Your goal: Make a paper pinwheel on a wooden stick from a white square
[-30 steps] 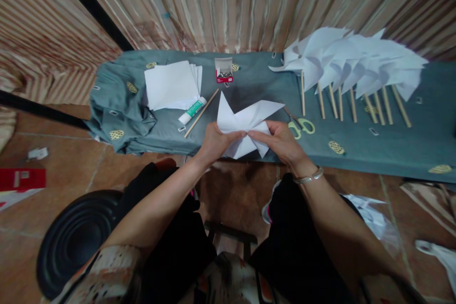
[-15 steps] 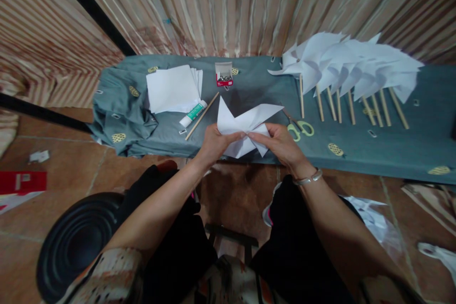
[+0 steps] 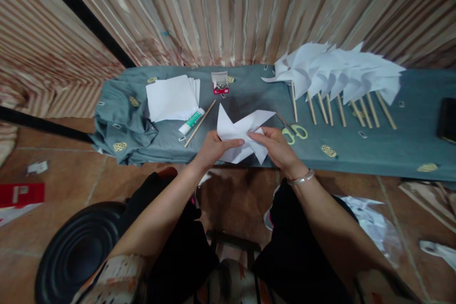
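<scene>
Pinching folded paper [image 3: 243, 127], left hand [image 3: 212, 146] and right hand [image 3: 277, 146] aim its longest blade [image 3: 261, 118] rightward and away.

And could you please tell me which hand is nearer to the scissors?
The right hand is nearer: it holds the folded paper just left of the scissors; the left hand holds the paper's other side, farther left.

Matt paper pinwheel [image 3: 239, 127] — smooth wooden stick [image 3: 200, 124] — shiny metal bracelet [image 3: 301, 179], creased cloth cover [image 3: 384, 156].
</scene>
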`<state>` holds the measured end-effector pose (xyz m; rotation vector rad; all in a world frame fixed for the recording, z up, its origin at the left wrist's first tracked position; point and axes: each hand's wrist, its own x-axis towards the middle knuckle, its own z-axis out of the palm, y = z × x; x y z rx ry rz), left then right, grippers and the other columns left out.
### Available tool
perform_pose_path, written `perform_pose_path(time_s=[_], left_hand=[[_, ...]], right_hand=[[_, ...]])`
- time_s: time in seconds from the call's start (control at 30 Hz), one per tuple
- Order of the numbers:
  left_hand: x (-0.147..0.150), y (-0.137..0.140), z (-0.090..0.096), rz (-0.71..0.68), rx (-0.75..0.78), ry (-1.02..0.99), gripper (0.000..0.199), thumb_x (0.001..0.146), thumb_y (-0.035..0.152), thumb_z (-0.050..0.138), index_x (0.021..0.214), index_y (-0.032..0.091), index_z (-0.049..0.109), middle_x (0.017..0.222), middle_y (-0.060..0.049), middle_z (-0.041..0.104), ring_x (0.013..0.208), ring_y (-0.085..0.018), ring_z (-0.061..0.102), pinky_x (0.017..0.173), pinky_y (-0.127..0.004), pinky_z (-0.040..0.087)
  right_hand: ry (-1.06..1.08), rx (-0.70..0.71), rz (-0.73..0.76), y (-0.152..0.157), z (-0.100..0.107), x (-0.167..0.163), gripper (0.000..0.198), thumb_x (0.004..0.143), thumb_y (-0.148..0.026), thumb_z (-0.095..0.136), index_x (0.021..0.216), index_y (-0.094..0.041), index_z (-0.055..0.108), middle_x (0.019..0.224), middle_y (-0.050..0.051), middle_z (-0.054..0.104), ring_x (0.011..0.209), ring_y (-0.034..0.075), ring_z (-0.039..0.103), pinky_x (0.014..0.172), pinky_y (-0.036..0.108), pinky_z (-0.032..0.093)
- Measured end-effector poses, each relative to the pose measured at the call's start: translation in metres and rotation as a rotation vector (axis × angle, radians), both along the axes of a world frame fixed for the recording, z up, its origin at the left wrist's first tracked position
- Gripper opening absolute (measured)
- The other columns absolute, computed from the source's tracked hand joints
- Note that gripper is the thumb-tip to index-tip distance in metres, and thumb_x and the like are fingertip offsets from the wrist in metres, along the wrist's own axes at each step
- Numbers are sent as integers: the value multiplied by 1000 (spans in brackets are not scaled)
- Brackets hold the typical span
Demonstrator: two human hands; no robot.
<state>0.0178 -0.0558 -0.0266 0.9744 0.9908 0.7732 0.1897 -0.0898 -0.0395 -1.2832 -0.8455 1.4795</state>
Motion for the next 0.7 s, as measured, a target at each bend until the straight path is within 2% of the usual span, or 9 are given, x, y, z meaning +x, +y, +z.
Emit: perform_pose_path(time_s=[0.13, 0.47, 0.7], left_hand=[[0, 3, -1, -12, 56, 83, 44, 45, 30, 90, 84, 12, 76, 87, -8, 77, 81, -24, 71, 83, -38, 56], [4, 9, -9, 88, 119, 138, 43, 49, 30, 88, 86, 12, 76, 90, -9, 78, 85, -25, 72, 84, -39, 57], [5, 8, -2, 175, 102, 108, 39, 49, 31, 88, 82, 14, 75, 88, -7, 77, 82, -24, 71, 81, -37, 56]], right_hand=[[-7, 16, 1, 0, -1, -1, 32, 64, -45, 80, 77, -18, 71, 71, 1, 71, 62, 15, 62, 61, 27, 47], [-109, 94, 26, -2, 1, -1, 35, 67, -50, 78, 74, -17, 70, 66, -1, 67, 61, 13, 57, 60, 26, 44], [-132, 142, 68, -4, 1, 3, 34, 73, -49, 75, 85, -17, 73, 79, 1, 71, 71, 16, 60, 68, 28, 46]])
